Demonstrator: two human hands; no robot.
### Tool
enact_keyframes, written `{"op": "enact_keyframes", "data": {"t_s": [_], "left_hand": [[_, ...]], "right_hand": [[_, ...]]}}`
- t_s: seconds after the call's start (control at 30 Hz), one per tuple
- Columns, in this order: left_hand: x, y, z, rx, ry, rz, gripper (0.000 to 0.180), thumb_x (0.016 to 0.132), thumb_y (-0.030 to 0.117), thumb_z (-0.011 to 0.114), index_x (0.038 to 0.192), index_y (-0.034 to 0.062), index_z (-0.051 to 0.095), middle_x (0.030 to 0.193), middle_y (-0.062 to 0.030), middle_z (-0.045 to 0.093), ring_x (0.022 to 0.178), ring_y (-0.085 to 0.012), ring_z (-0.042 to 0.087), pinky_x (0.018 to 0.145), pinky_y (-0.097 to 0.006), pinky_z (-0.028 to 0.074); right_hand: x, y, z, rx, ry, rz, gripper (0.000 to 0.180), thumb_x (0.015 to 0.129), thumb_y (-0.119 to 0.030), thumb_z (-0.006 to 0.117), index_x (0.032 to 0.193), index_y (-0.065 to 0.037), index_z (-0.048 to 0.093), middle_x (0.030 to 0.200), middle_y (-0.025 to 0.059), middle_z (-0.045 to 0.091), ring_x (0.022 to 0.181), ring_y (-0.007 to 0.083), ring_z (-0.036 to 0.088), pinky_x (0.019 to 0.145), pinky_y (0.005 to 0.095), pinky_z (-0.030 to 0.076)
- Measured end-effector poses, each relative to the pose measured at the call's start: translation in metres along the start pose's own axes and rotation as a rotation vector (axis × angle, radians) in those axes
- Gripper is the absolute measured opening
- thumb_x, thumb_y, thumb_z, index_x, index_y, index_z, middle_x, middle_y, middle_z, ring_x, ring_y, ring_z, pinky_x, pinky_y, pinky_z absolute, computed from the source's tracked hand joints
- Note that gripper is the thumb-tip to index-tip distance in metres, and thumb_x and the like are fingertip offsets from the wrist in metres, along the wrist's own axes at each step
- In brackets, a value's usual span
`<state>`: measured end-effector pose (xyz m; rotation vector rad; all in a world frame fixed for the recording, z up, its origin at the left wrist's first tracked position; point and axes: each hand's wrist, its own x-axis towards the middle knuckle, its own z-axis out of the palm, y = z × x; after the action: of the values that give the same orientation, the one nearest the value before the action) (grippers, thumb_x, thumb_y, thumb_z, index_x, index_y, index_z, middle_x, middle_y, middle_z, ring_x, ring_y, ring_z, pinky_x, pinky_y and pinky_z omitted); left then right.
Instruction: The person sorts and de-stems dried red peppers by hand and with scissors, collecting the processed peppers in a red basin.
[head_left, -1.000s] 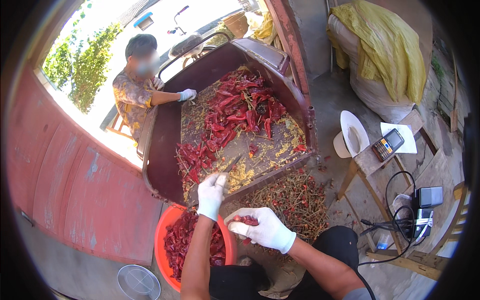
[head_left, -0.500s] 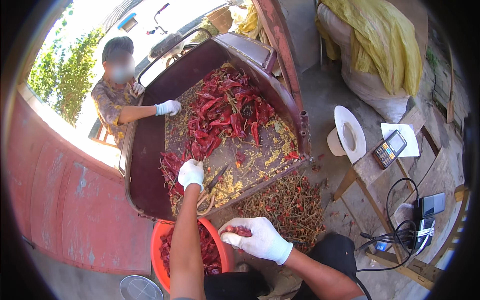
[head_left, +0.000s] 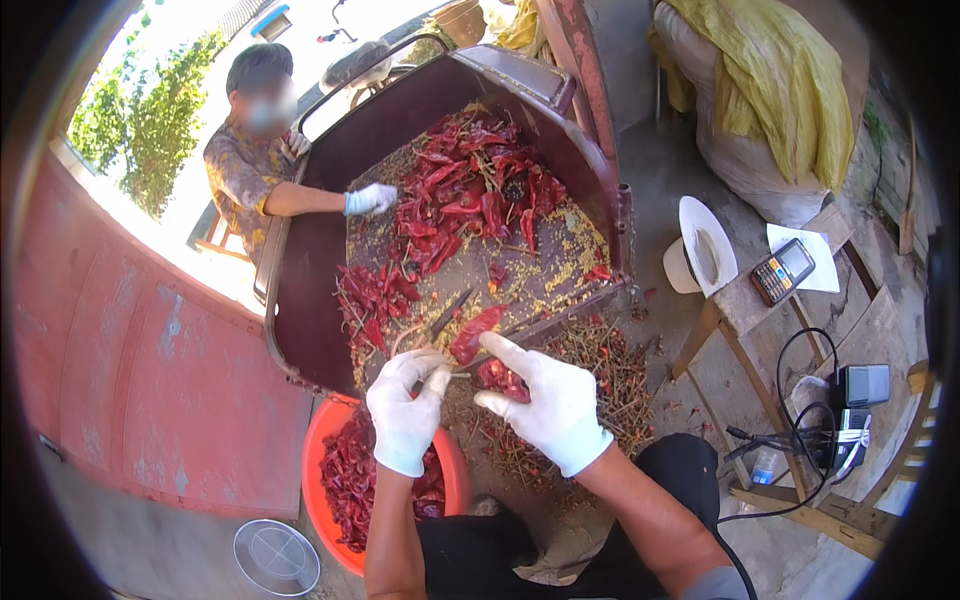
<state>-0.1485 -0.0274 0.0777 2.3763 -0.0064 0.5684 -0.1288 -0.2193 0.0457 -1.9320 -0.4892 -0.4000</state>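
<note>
In white gloves, both my hands are raised in front of the cart's near edge. The fingertips of my left hand pinch the stem end of a dried red chili pepper. My right hand is curled around a small bunch of red peppers, and its index finger and thumb reach to the single pepper. Just beyond, a pair of dark-bladed scissors lies on the cart bed, its handles partly hidden behind my left hand. A big heap of red chili peppers covers the bed's far part.
A maroon metal cart stands ahead, with a co-worker's gloved hand at the heap. Below it are an orange tub of peppers and a pile of stems. At right, a wooden bench bears a handheld device and a white hat.
My left hand has come back from the peppers in the cart to beside my right hand, with a pepper in it. The co-worker's hand has moved rightward to the heap.
</note>
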Motion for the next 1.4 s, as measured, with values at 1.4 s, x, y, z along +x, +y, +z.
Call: {"op": "enact_keyframes", "data": {"t_s": [1.4], "left_hand": [[-0.030, -0.019, -0.009, -1.357, 0.076, -0.501, 0.020, 0.101, 0.026, 0.057, 0.091, 0.0087, 0.056, 0.061, 0.0073, 0.034, 0.050, -0.0062, 0.031, 0.045, -0.025, 0.023]], "right_hand": [[-0.025, -0.023, 0.003, 0.017, -0.278, -0.258, 0.022, 0.076, -0.016, 0.075, 0.096, -0.016, 0.066, 0.085, 0.0067, 0.065, 0.074, 0.0281, 0.068, 0.064, 0.0377, 0.053]]}}
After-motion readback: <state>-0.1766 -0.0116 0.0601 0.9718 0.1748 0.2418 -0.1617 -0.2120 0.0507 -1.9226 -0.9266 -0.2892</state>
